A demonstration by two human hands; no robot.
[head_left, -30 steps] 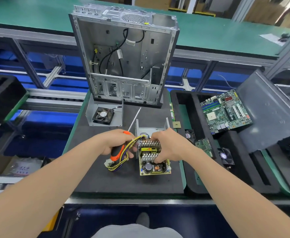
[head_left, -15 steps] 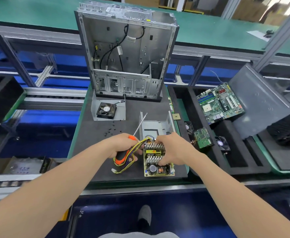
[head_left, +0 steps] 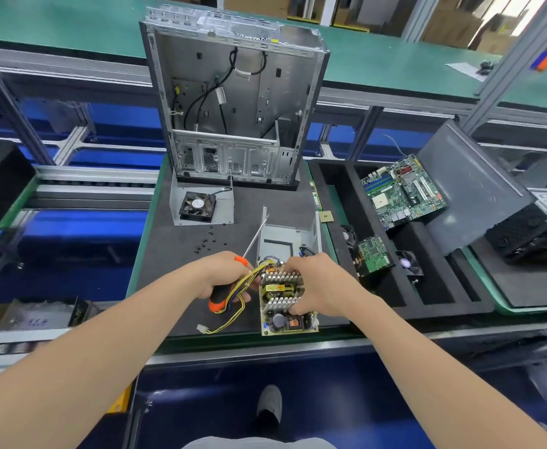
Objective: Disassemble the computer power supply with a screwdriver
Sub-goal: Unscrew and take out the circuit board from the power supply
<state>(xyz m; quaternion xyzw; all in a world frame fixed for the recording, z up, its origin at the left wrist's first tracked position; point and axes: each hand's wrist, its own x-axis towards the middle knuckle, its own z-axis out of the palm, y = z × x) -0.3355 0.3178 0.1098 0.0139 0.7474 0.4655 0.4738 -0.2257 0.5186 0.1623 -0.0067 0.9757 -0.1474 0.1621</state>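
Note:
The power supply's circuit board (head_left: 282, 306), with silver heat sinks and a yellow cable bundle (head_left: 233, 306), lies at the front of the black mat. My right hand (head_left: 314, 283) grips its right side over the heat sinks. Just behind the board stands the power supply's open metal shell (head_left: 286, 239). My left hand (head_left: 223, 275) holds the orange-and-black screwdriver (head_left: 230, 286) by its handle, shaft pointing up and away over the shell's left edge. Its fingers also touch the yellow wires. A fan (head_left: 197, 206) sits in the removed cover panel farther back.
An empty computer case (head_left: 233, 102) stands upright at the mat's back. Several loose black screws (head_left: 207, 243) lie left of the shell. Right of the mat, a black foam tray (head_left: 427, 286) holds a motherboard (head_left: 401, 189), a small board (head_left: 374, 254) and a fan.
The view has drawn back and shifted, so the mat sits higher in the frame. Both hands keep their hold on the screwdriver and the board, which has come slightly toward me out of the shell.

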